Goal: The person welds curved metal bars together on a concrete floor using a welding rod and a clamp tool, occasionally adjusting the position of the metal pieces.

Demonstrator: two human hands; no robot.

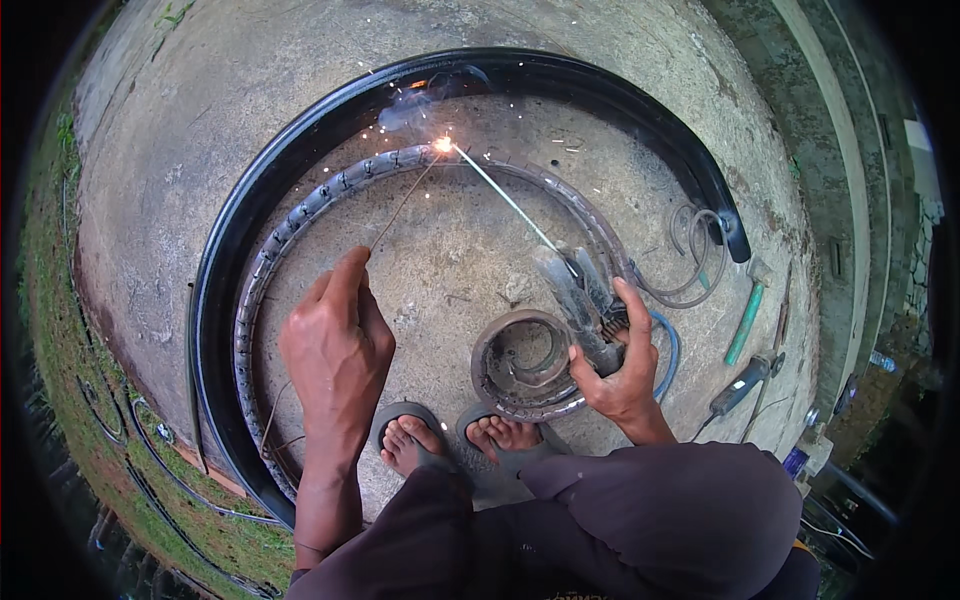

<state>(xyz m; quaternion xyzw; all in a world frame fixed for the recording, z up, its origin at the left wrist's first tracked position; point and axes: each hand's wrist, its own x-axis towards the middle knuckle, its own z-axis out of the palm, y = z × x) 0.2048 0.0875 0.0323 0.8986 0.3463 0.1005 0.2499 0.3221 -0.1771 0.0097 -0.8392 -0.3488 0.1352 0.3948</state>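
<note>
My left hand [340, 335] pinches a thin metal rod [403, 208], its far end reaching the bright welding spark [443, 145]. In my right hand [628, 375] is an electrode holder [590, 335] wrapped in a worn, greyish covering. From it a pale welding electrode [508, 198] slants up and left to the same spark. The spark sits on a bent metal tube [245, 325] with rows of dark notches or weld marks along its curve. Smoke and flying sparks blur the contact point. A large glossy black curved bar [222, 240] arches around the tube.
A rough metal ring [486, 372] lies in front of my feet. To the right are looped wire [690, 300], a blue cable [669, 350], a green-handled hammer [745, 322] and a dark hand tool [740, 388]. Grass [130, 440] borders the concrete [160, 150] at left.
</note>
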